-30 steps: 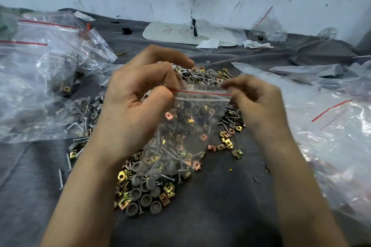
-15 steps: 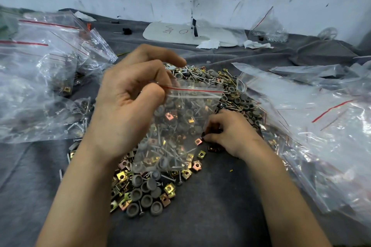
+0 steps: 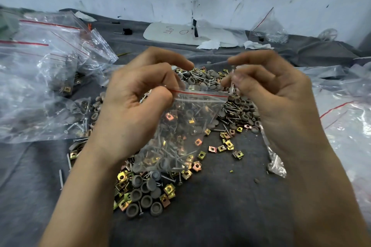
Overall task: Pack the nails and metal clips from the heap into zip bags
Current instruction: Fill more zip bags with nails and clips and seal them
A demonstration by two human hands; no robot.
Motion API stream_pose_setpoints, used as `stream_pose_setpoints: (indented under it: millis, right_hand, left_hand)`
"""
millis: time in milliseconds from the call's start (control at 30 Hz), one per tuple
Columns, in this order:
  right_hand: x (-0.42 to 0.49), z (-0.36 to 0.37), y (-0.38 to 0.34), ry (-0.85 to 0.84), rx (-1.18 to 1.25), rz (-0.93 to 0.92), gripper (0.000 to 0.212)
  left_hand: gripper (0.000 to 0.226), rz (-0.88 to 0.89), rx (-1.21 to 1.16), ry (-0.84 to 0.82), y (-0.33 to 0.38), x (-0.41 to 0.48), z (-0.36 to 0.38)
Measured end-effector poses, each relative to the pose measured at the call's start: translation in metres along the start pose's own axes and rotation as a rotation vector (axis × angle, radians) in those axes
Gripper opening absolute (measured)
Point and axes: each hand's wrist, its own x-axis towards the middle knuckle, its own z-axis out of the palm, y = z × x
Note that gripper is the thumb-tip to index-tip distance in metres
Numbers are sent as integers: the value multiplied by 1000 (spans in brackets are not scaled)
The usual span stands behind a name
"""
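A clear zip bag (image 3: 186, 126) with a red strip at its mouth hangs above the heap, partly filled with nails and clips. My left hand (image 3: 136, 106) pinches the bag's left top corner between thumb and fingers. My right hand (image 3: 269, 94) is raised at the bag's right top corner and pinches a small metal screw-like piece (image 3: 232, 84) just above the opening. The heap (image 3: 226, 114) of grey-capped nails and gold and copper metal clips spreads on the dark cloth beneath and behind the bag.
Filled zip bags (image 3: 46, 78) pile up at the left. Empty clear bags (image 3: 345, 118) lie at the right. A white board (image 3: 180, 33), paper scraps and another bag (image 3: 267, 28) sit at the back by the wall. Loose nails (image 3: 61, 178) lie at the lower left.
My right hand left the heap at the bag's lower right and rose to the bag's mouth, now pinching a small metal piece. My left hand kept its hold on the bag.
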Motion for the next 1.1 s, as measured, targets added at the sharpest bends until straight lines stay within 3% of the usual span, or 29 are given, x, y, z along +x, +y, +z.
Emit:
stream_pose_setpoints:
  millis: [333, 567, 800, 1100]
  right_hand:
    - [-6, 28, -19, -19, -38, -74, 17]
    - [-4, 30, -16, 125, 32, -92, 17]
    - [-5, 29, -10, 3, -148, 15, 10]
    - [-3, 16, -4, 123, -149, 48, 9]
  left_hand:
    - [13, 61, -10, -25, -3, 1, 5]
    - [13, 66, -23, -22, -1, 1, 4]
    - [13, 66, -10, -4, -2, 1, 3]
    - [11, 36, -52, -1, -3, 0, 2]
